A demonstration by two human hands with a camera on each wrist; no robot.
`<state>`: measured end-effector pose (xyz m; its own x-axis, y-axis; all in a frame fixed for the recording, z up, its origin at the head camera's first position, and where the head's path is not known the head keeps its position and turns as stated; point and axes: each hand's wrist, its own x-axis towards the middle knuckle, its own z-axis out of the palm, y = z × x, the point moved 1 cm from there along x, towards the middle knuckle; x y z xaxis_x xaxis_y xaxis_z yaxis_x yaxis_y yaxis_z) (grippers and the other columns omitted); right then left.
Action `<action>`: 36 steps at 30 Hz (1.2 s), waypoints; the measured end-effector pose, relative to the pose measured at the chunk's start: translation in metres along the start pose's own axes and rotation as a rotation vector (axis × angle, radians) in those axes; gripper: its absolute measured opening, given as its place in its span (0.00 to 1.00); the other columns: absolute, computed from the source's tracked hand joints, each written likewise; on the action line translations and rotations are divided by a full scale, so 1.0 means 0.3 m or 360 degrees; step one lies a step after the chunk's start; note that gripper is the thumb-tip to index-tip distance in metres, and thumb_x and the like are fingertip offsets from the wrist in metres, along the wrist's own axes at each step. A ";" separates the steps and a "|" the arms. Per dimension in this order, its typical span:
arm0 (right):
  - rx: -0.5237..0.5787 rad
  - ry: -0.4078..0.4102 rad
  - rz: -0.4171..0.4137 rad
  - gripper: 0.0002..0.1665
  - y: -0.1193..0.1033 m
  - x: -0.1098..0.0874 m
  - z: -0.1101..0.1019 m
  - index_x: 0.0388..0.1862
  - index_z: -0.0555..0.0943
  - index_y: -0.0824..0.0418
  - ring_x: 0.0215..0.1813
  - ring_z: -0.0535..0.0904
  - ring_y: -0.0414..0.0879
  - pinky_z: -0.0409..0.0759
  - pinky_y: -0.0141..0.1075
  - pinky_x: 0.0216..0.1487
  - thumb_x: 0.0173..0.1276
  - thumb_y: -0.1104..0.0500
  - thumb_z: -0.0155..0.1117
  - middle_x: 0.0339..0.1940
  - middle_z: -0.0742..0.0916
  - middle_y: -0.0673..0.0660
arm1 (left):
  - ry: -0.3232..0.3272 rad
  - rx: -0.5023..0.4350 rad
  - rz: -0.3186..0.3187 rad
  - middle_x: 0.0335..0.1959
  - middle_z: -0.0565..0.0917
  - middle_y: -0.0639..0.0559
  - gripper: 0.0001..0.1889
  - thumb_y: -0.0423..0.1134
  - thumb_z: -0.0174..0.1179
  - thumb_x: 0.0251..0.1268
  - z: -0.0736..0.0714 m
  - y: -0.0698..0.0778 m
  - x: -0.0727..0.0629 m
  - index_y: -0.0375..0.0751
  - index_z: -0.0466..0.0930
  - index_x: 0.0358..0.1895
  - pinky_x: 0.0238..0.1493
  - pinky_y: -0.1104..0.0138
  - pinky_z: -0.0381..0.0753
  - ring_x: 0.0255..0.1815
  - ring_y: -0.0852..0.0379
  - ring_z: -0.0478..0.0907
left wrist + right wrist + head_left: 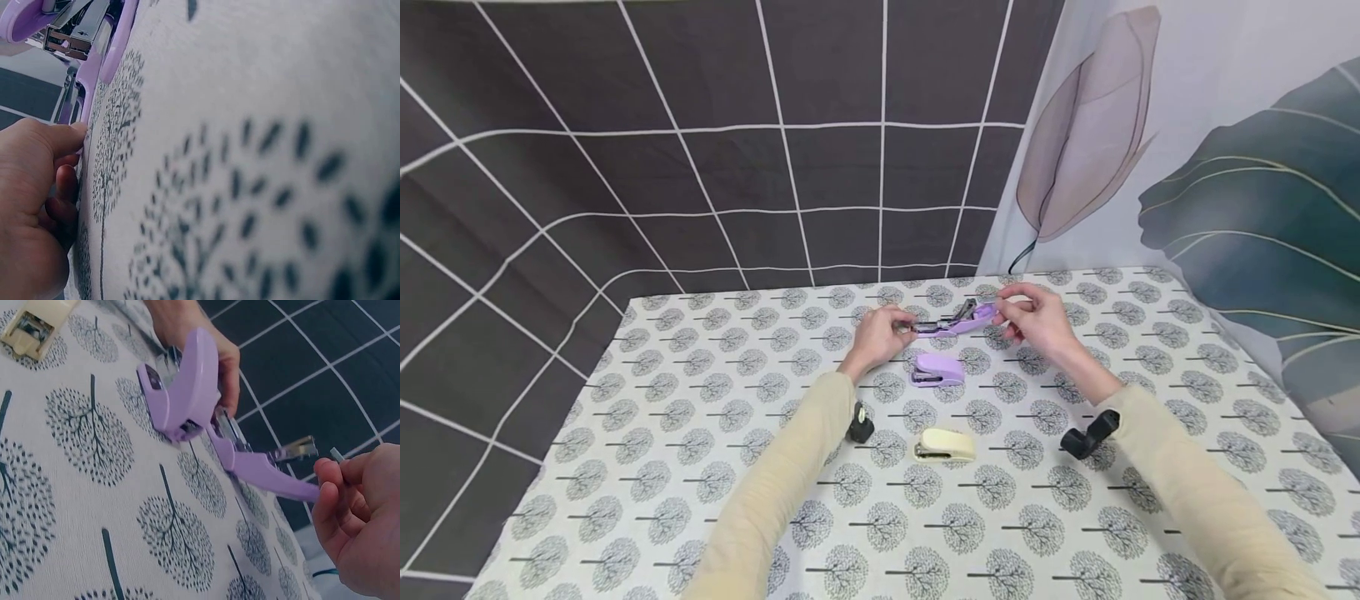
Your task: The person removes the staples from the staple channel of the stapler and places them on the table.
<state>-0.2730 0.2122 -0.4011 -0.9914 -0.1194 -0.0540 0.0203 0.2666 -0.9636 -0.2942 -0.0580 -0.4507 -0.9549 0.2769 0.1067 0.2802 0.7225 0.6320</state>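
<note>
A long purple stapler [973, 322] lies opened out near the table's far edge, its metal parts showing. My left hand [880, 335] holds its left end between thumb and fingers; in the left wrist view the thumb [65, 139] presses the purple edge. At the other end is my right hand [1037, 323]. Between its thumb and fingertips it pinches a small grey strip [337, 454], which looks like staples, close by the stapler's raised metal part [297, 450]. Just in front of the opened stapler sits a smaller purple stapler [942, 368], closed and untouched.
A cream stapler [951, 444] stands nearer me on the tree-patterned tablecloth [700, 483]. Behind the table hangs a dark gridded curtain [827, 167], with a pale leaf-patterned curtain [1210, 100] to the right. Both wrists wear black camera mounts [1090, 435].
</note>
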 end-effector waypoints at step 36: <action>-0.0125 -0.0002 0.0230 0.21 0.154 0.007 -0.079 0.64 0.72 0.73 0.23 0.78 0.37 0.77 0.29 0.22 0.76 0.65 0.58 0.27 0.88 0.49 | -0.0014 0.0014 -0.0015 0.47 0.85 0.55 0.16 0.39 0.71 0.62 0.007 -0.003 0.000 0.47 0.87 0.53 0.44 0.65 0.75 0.35 0.60 0.78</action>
<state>-0.2772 0.2469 -0.4395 -0.9787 -0.0755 -0.1907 0.1524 0.3549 -0.9224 -0.2943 -0.0573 -0.4530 -0.9567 0.2754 0.0939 0.2718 0.7307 0.6263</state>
